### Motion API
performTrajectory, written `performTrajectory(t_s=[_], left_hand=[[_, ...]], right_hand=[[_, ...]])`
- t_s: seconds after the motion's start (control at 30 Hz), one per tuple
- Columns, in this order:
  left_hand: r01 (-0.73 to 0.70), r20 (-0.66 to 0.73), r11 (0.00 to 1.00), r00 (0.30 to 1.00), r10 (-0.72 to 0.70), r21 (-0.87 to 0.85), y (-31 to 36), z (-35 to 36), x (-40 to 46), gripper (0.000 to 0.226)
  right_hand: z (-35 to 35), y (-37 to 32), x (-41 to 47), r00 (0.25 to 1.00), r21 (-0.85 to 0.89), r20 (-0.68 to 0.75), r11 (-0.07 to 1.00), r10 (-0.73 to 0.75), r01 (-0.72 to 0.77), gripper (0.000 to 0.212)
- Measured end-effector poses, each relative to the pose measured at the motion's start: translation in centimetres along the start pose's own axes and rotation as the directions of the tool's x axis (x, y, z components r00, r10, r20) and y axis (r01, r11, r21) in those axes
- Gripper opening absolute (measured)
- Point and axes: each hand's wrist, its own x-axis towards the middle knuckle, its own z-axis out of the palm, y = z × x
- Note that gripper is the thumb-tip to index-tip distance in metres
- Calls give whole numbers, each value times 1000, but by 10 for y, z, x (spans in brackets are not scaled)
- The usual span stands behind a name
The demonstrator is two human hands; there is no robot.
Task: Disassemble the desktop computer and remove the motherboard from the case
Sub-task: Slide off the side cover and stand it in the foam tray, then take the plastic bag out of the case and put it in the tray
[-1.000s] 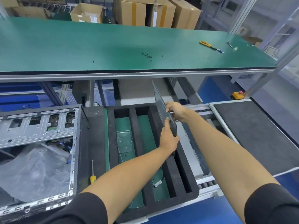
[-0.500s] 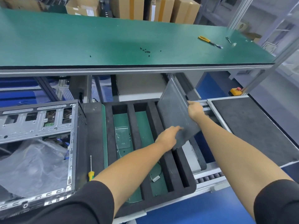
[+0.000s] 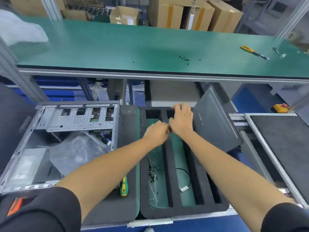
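The side panel (image 3: 215,119) leans tilted at the far right of the foam tray (image 3: 184,211). The right hand (image 3: 182,121) rests against its left edge, grip released; whether the left hand (image 3: 157,133) grips anything I cannot tell. Seat the panel squarely before returning to the open case (image 3: 70,119) at left.

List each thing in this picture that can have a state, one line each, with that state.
computer case: open on its side, side panel off
side panel: tilted, leaning at the foam tray's right edge
foam tray: slots hold small screws and a cable
left hand: fingers curled, grip unclear
right hand: over tray's far end
screwdriver: lying flat, untouched
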Motion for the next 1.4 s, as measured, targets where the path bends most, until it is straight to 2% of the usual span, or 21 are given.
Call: performTrajectory(t_s=[0.07,0.17,0.3,0.4,0.47,0.53,0.57,0.63,0.7,0.77,0.83,0.9,0.97,1.0,1.1,1.2,1.27,1.33,1.37,1.4], left_hand=[[25,-97,990,995,-12,139,-35,-24,-17,13],[20,-116,969,993,9,246,-95,-58,-52,17],[15,-40,997,999,-11,79,-170,-91,-106,16],[1,-140,999,990,-6,-32,-217,-106,-147,39],[3,-147,1000,989,-6,-17,-245,-114,-171,37],[-33,-4,996,999,33,83,-271,-118,-190,36],[-68,95,989,994,56,131,-281,-118,-196,44],[-90,278,982,960,40,168,-294,-118,-206,66],[-88,426,987,905,23,134,-299,-118,-209,87],[-152,502,970,864,37,190,-300,-116,-210,98],[-223,512,936,857,55,272,-299,-110,-211,96],[-238,480,921,875,66,308,-298,-105,-214,82],[-198,407,937,911,68,287,-299,-102,-215,49],[-177,365,941,929,63,288,-299,-103,-214,41],[-148,276,961,958,80,233,-302,-108,-215,36],[-104,173,962,983,61,253,-295,-123,-216,16],[1,114,989,993,-19,150,-290,-136,-215,13],[97,3,995,995,-97,30,-291,-151,-214,29],[158,-58,986,985,-161,-61,-291,-158,-212,26],[192,-131,948,964,-231,-255,-292,-163,-210,16]], right_hand=[[20,-45,-6,996,68,58,996,-70,66,38],[45,-109,-16,980,131,142,984,-138,119,27],[76,-181,-38,937,121,210,959,-278,258,32],[97,-227,-59,931,63,210,954,-299,292,43],[106,-246,-71,932,18,171,947,-318,320,44],[115,-258,-80,902,10,176,916,-395,400,36],[119,-261,-84,871,61,218,897,-439,437,31],[125,-265,-95,776,248,403,874,-485,418,35],[130,-262,-105,679,315,559,879,-476,357,50],[135,-258,-115,668,274,591,892,-451,360,44],[138,-257,-120,691,245,551,883,-467,401,31],[138,-258,-120,718,229,521,886,-462,404,30],[137,-258,-119,740,237,506,896,-444,375,38],[136,-258,-120,753,255,495,901,-434,352,40],[130,-257,-122,796,353,466,906,-386,232,36],[124,-262,-122,837,450,450,889,-311,88,31],[119,-264,-120,861,540,436,841,-260,-20,37],[112,-264,-115,883,647,431,747,-189,-156,40],[108,-264,-113,885,704,444,665,-140,-248,40],[105,-264,-111,886,740,456,590,-87,-323,39]])
